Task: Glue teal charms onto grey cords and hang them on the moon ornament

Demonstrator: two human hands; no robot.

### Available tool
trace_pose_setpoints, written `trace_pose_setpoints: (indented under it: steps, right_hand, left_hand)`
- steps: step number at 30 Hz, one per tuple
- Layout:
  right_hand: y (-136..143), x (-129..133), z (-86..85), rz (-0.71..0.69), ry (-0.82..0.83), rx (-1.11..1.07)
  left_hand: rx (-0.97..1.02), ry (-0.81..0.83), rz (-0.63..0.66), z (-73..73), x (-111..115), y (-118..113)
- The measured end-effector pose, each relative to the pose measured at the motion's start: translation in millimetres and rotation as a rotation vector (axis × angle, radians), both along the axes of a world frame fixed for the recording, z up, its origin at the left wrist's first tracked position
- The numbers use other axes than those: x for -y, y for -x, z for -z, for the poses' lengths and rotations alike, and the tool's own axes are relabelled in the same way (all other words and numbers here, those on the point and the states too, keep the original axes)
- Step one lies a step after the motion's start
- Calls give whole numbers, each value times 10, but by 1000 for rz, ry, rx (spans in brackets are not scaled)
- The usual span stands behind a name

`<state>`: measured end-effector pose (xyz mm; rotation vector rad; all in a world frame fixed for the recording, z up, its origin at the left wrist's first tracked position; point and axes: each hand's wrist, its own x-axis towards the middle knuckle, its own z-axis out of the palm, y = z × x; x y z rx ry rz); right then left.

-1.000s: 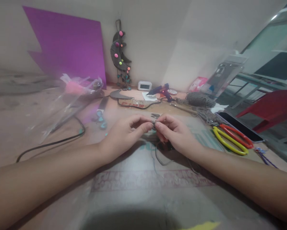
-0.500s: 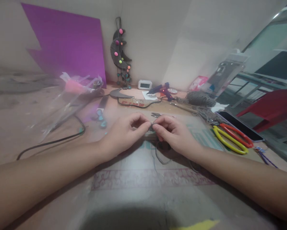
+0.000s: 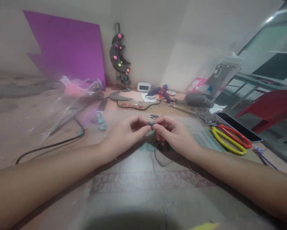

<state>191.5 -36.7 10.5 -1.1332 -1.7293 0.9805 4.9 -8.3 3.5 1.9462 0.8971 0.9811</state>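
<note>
Near the middle of the table, my left hand [image 3: 131,129] and my right hand [image 3: 172,131] meet fingertip to fingertip. Thumb and forefinger of each pinch a small dark grey-green piece [image 3: 151,123], mostly hidden between the fingers. A thin grey cord [image 3: 163,165] hangs in a loop under my right hand and lies on the clear table cover. Just beyond the fingertips rests a small metal tool [image 3: 154,117]. A grey crescent [image 3: 119,95] lies farther back.
Yellow and red-handled scissors [image 3: 229,142], a phone [image 3: 239,126] and grey yarn [image 3: 198,100] are at the right. A glue gun [image 3: 161,91] and white clock [image 3: 143,86] stand behind. Plastic wrapping [image 3: 69,105] and a black cable [image 3: 50,146] lie left.
The small piece shows a little more between my fingertips. Both hands remain pinched together in nearly the same place, and the view has shifted slightly.
</note>
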Motion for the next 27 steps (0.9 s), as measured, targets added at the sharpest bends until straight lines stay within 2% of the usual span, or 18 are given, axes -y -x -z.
trace_pose_setpoints:
  steps: [3, 5, 7, 9, 10, 12, 14, 16, 20, 24, 27]
  right_hand:
    - [-67, -18, -2, 8, -87, 101]
    - [-157, -39, -29, 33, -287, 245]
    - [-256, -51, -69, 38, -557, 378]
    - [-325, -41, -106, 22, -743, 394]
    - [-340, -27, -118, 17, -765, 354]
    - [-333, 8, -125, 21, -691, 260]
    - [-299, 39, -114, 11, -616, 212]
    - [-269, 52, -94, -23, -620, 223]
    - [-257, 32, -54, -61, -658, 268]
    - [-249, 16, -41, -85, -665, 315]
    - [-223, 20, -41, -113, -673, 351]
  left_hand:
    - [-6, -34, -49, -10, 9, 2]
    - [-3, -55, -57, 5, 2, 3]
    - [-10, -57, -60, 29, -14, 5]
    - [-31, -36, -63, 56, -37, 8]
    - [-55, -22, -64, 68, -51, 11]
    - [-145, -21, -48, 91, -81, 20]
    - [-253, -98, -11, 109, -108, 32]
    - [-310, -199, 4, 117, -124, 47]
    - [-206, -337, -80, 80, -102, 73]
    - [-110, -566, -110, 28, -45, 81]
    - [-91, -595, -90, 36, -33, 75]
